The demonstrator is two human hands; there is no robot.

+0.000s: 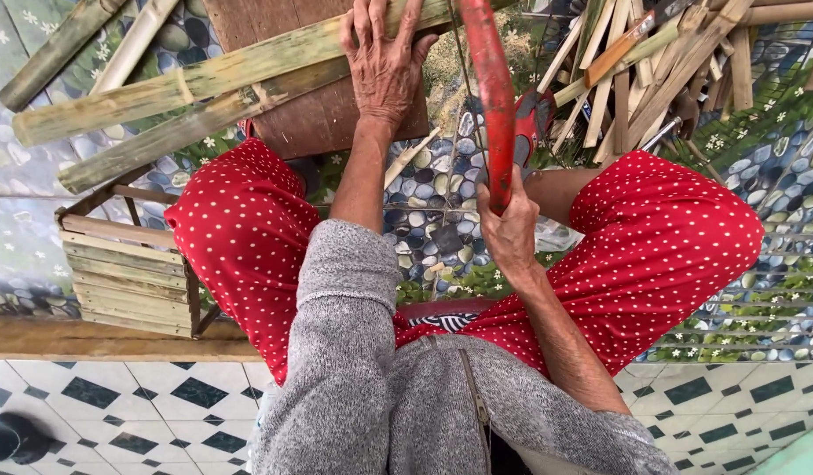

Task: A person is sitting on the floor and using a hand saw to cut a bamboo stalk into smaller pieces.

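While our left hand [384,66] presses flat, fingers spread, on two split bamboo lengths [204,97] lying across a wooden board [310,119], our right hand [509,230] is closed around one red saw handle [493,97], held upright between our knees.

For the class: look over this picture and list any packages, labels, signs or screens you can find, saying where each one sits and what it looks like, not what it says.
None in view: no package, label, sign or screen shows.
The left hand presses split bamboo strips on a wooden board.
The right hand grips a red-handled tool.
A small slatted wooden crate stands at the left, unmarked.
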